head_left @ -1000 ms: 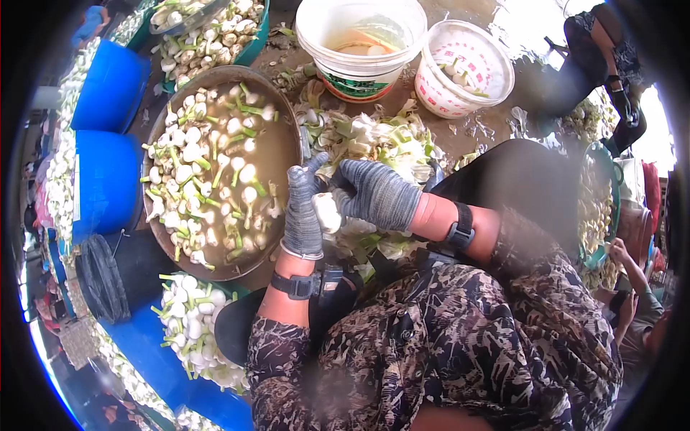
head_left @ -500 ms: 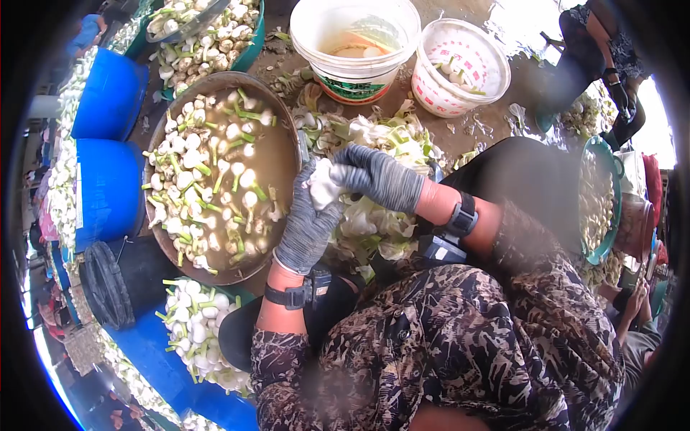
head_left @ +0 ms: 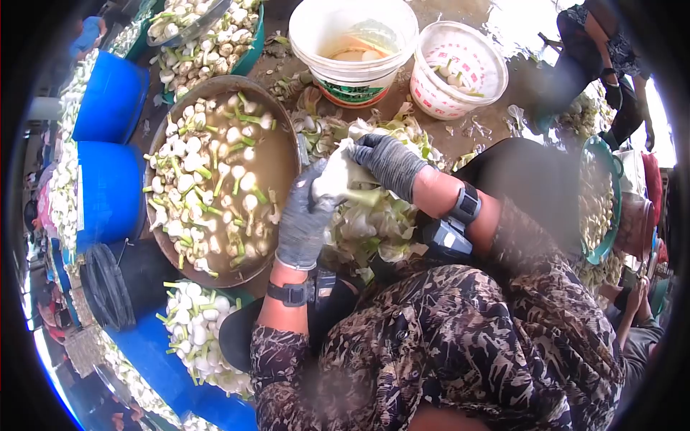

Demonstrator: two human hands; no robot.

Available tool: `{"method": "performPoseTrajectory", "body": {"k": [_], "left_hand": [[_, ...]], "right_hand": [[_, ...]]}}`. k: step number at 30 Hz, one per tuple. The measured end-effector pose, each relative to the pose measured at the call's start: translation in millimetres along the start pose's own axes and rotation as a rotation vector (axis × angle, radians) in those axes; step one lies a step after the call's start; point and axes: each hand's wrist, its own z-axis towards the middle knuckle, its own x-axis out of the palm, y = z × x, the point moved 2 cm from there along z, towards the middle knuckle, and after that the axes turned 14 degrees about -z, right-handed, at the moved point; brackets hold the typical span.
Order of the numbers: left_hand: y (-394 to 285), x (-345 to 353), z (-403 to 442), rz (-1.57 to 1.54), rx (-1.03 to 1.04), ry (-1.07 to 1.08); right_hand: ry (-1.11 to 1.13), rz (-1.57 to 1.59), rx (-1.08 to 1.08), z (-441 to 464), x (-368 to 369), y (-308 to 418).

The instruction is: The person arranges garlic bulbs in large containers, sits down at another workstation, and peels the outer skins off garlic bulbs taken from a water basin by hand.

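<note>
My left hand (head_left: 302, 224), in a grey knit glove, is closed around a white garlic bulb (head_left: 328, 185) whose pale green stem points right. Opposite it, my right hand (head_left: 392, 164), gloved alike, pinches a strip of white garlic skin (head_left: 343, 152) pulled up from the bulb. Below and behind both hands lies a heap of peeled garlic skins (head_left: 377, 223). Just left of my left hand stands a wide round basin (head_left: 296, 154) of murky water with many garlic bulbs (head_left: 192, 161) floating in it.
Beyond my hands stand a white bucket (head_left: 352, 75) and a smaller white tub (head_left: 460, 75) with a few bulbs inside. Trimmed garlic (head_left: 198, 330) is piled at lower left, near a black bucket (head_left: 118, 284) and blue tubs (head_left: 108, 190). Another person's arm (head_left: 600, 47) shows at upper right.
My right hand has shifted slightly right and up, drawing skin off the bulb. The bulb's stem now shows between my hands.
</note>
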Motion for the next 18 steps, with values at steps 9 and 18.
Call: {"method": "performPoseTrajectory", "body": {"k": [9,18], "left_hand": [[30,5,-3,-0.471,-0.186,-0.018],[1,-10,16,-0.416,0.019,-0.197]], "right_hand": [[-0.327,-0.625,-0.25,-9,-7,0],[0.172,0.067,-0.099,-1,0,-29]]}}
